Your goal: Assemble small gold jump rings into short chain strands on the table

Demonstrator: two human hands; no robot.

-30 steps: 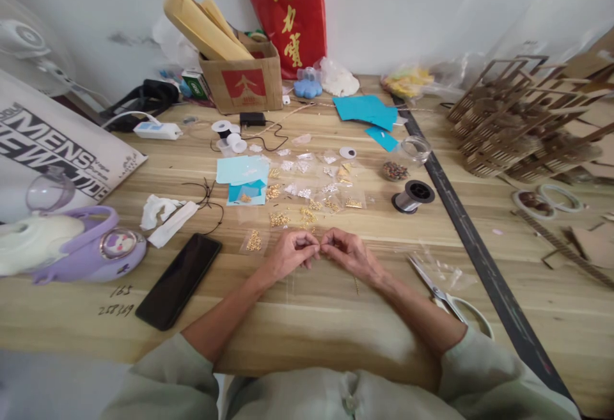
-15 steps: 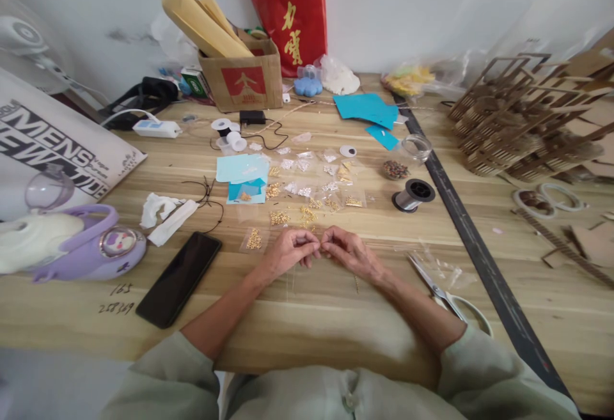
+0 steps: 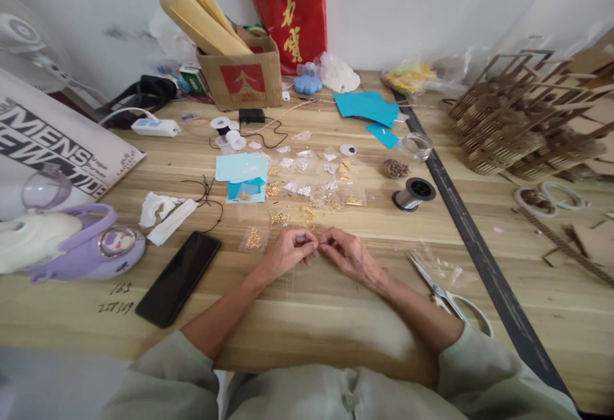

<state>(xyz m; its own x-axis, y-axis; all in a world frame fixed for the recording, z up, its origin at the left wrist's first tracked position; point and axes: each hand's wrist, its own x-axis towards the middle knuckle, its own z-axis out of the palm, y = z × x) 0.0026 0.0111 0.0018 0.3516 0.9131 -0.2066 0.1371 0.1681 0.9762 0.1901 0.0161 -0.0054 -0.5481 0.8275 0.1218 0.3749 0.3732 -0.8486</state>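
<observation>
My left hand [image 3: 290, 254] and my right hand [image 3: 350, 255] meet fingertip to fingertip just above the table. A fine, pale thread [image 3: 288, 284] hangs below my left hand, whose thumb and fingers are pinched. The fingers of my right hand are also pinched; what lies between them is too small to make out. Under my right wrist shows the tip of a thin gold strand [image 3: 357, 287], mostly hidden. Beyond my fingers are loose gold beads [image 3: 307, 214], a bag of gold beads [image 3: 253, 239] and small bags of silver pieces [image 3: 297, 188].
Scissors [image 3: 439, 292] lie right of my right forearm, near a wire spool [image 3: 414, 194] and a jar of dark beads [image 3: 396, 168]. A phone [image 3: 178, 279] and a purple bottle [image 3: 112, 250] are on the left. A cardboard box [image 3: 247, 81] stands behind; wooden racks [image 3: 508, 119] fill the right.
My hands stay nearly in place, fingertips still together. My right hand has turned slightly, and less of the gold strand shows below it.
</observation>
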